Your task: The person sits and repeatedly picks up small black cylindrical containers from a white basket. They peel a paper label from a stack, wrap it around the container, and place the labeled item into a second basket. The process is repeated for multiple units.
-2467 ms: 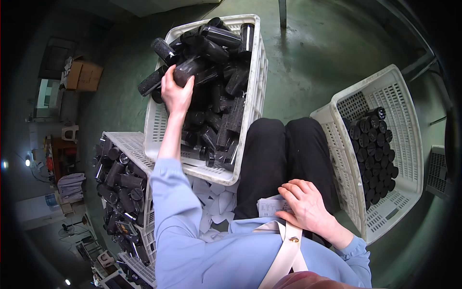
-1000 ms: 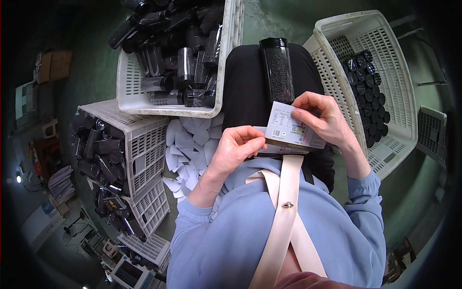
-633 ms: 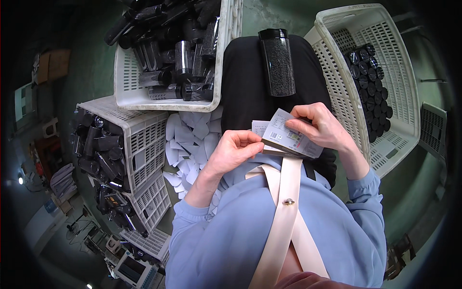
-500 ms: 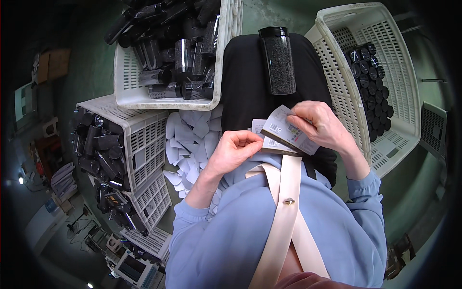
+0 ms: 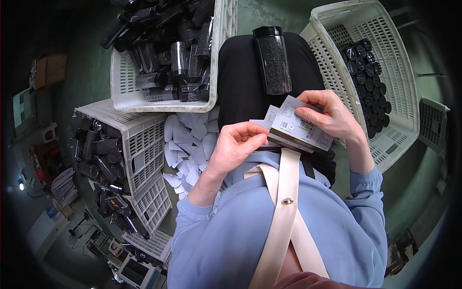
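Note:
My left hand pinches its thumb and forefinger at the lower left corner of a small stack of printed grey-white labels. My right hand grips the stack's upper right part, thumb on top, and the labels are fanned apart. Just beyond them a clear cylindrical jar with a black lid, filled with dark granules, lies across my black-trousered lap, lid away from me. Loose white papers are heaped left of my lap.
A white crate piled with similar jars stands front left. Another, also full, is at left on further crates. At right a white crate holds several black-lidded jars in rows. Cardboard boxes stand far left on the green floor.
My left hand has left the crate, and a jar now lies on my lap. Both hands hold labels; my right hand has just shifted up, spreading them further apart.

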Tool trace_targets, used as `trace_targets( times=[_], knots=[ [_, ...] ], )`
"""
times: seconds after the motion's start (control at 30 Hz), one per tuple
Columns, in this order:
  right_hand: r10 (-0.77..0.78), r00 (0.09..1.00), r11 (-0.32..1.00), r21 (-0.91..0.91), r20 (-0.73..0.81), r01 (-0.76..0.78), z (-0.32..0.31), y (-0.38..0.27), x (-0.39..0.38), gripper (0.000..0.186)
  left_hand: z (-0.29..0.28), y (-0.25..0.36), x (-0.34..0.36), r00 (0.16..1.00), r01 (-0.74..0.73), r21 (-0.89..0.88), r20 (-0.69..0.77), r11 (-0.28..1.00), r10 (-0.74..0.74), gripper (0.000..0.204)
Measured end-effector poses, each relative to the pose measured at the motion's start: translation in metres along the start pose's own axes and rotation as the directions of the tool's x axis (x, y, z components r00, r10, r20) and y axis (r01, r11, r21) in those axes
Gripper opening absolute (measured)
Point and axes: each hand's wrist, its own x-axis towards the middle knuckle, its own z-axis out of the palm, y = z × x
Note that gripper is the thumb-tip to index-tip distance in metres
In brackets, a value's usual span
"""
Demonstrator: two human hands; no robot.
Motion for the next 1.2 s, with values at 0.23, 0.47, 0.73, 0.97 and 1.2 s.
trace_targets(
  times=[0.23, 0.47, 0.73, 0.97, 1.2],
  knots=[
    [0.004, 1.0, 1.0, 0.003, 0.03, -0.005, 0.002, 0.001, 0.0, 0.023, 0.002, -0.009, 0.006, 1.0, 0.012, 0.004, -0.022, 1.0, -0.012, 0.011],
    [-0.178, 0.978, 0.972, -0.176, -0.106, 0.158, 0.009, 0.006, 0.003, 0.027, -0.001, -0.013, 0.01, 0.997, 0.063, -0.07, 0.042, 0.996, -0.061, 0.011],
    [-0.705, 0.697, 0.601, -0.631, -0.131, 0.489, 0.051, 0.002, -0.012, 0.034, 0.009, -0.015, 0.017, 0.994, 0.081, -0.442, 0.105, 0.893, -0.038, 0.011],
    [-0.658, 0.723, 0.678, -0.584, -0.211, 0.447, 0.06, 0.011, -0.02, 0.028, 0.027, -0.009, 0.02, 0.996, -0.092, -0.119, -0.021, 0.989, 0.09, 0.01],
    [-0.687, 0.694, 0.655, -0.597, -0.215, 0.463, 0.062, 0.009, -0.023, 0.03, 0.027, -0.006, 0.02, 0.992, 0.019, -0.369, 0.124, 0.929, 0.029, 0.008]
  ],
)
